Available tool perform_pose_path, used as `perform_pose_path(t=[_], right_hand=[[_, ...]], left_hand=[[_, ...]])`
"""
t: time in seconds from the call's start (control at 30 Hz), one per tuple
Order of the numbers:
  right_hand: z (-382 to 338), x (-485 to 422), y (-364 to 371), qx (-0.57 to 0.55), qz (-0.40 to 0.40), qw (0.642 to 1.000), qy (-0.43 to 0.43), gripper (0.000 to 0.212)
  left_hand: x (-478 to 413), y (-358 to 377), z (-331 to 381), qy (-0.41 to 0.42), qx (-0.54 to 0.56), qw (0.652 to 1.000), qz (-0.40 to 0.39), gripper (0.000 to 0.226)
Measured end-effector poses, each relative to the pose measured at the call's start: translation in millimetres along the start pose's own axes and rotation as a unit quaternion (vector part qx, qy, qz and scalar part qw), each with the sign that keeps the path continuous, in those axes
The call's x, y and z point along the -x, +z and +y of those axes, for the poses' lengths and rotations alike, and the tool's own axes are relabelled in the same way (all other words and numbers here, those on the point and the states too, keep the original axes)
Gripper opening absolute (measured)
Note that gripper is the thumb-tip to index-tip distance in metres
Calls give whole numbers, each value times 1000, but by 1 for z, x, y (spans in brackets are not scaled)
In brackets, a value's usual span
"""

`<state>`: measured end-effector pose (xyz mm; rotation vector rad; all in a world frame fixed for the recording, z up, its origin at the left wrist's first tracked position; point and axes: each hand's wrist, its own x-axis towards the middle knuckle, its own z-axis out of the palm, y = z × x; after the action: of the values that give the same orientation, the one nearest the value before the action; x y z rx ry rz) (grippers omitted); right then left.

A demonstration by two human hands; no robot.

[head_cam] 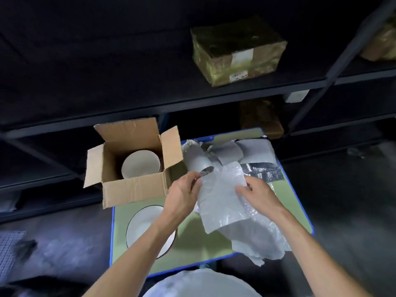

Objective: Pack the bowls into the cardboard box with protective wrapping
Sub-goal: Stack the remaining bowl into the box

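Our left grip point(184, 196) pinches the top left edge of the wrap point(220, 202) between thumb and fingertips. Our right grip point(258, 192) holds its right edge, thumb on the face and fingers curled behind. The sheet hangs between them above the desk point(192, 239), its lower end trailing onto more crumpled sheeting. We judge the wrap light, limp and a little slick, so it wants a grip at each of two opposite edges to stay spread, not one pinch that lets it fold on itself. One bowl point(139, 166) sits upright inside the open box point(132, 191) at the desk's far left corner, bare as far as we can see. A second bowl point(145, 221) rests on the desk just in front of the box, partly hidden under our left forearm. Both look like glazed white ceramic: stiff, fairly heavy, smooth and breakable. We would take the second bowl by the rim, fingers inside and thumb outside, or cup it from beneath, and lower it gently onto the sheet. More scraps point(246, 151) lie at the desk's far side.
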<state>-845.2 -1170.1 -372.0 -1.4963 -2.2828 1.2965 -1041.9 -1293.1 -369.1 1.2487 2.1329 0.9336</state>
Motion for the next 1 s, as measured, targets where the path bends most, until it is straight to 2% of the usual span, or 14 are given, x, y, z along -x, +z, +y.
perform_pose_path(t=[0.1,0.23,0.4,0.5,0.7,0.87,1.0], right_hand=[[-17,-3,4,-5,-13,999,-31,44],[-26,-6,15,-5,-38,998,-50,30],[-29,-7,32,27,-68,996,-45,35],[-30,-3,41,30,-78,995,-46,38],[-33,4,56,16,-97,994,-50,30],[-32,9,60,-18,-125,992,-27,17],[-30,14,57,-40,-133,990,8,26]], left_hand=[[13,-13,-9,-8,-3,1000,22,16],[34,-34,-22,-36,-19,998,44,16],[63,-57,-47,-67,-100,988,92,15],[79,-66,-64,-39,-158,981,107,15],[92,-68,-88,-87,-243,964,63,32],[81,-75,-95,-140,-263,954,34,30],[78,-83,-94,-135,-269,954,5,31]])
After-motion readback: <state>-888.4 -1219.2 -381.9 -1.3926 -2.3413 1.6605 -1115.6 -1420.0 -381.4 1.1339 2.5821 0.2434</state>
